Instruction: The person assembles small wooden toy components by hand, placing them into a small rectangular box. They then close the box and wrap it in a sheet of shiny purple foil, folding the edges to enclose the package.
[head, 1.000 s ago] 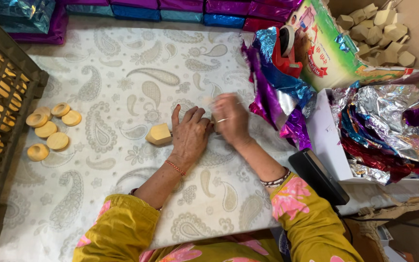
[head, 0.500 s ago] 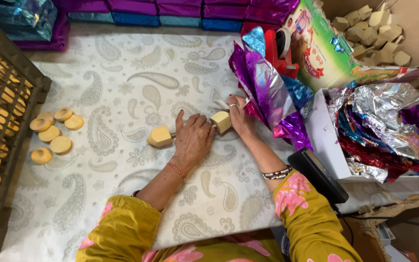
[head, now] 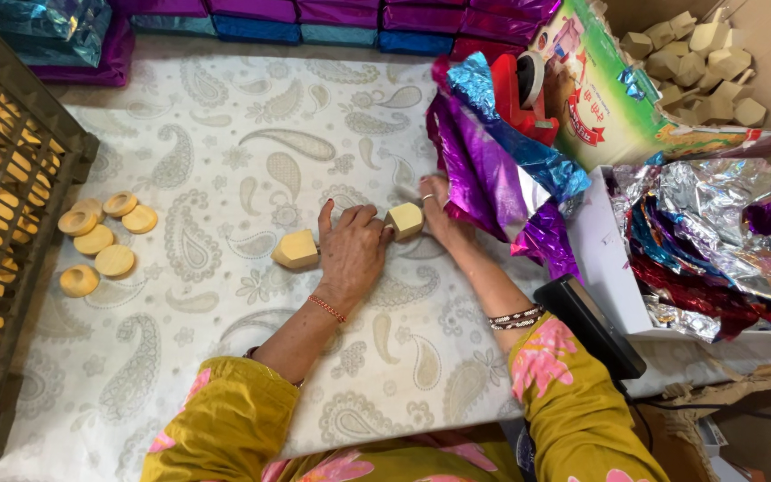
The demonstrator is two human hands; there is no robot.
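Your right hand (head: 443, 214) pinched one wooden block (head: 404, 220) beside the foil sheets (head: 493, 170), unwrapped yet; your left hand (head: 350, 250) lay spread, touching a second block (head: 296, 251).

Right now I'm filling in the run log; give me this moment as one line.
left hand: on cloth, beside wooden block | right hand: holding second block | foil sheets: at right hand | wooden discs: left

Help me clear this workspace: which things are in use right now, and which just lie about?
In use: left hand, right hand, two wooden blocks, purple foil sheet.

Lying about: wooden discs, crate, tape dispenser, box of blocks.
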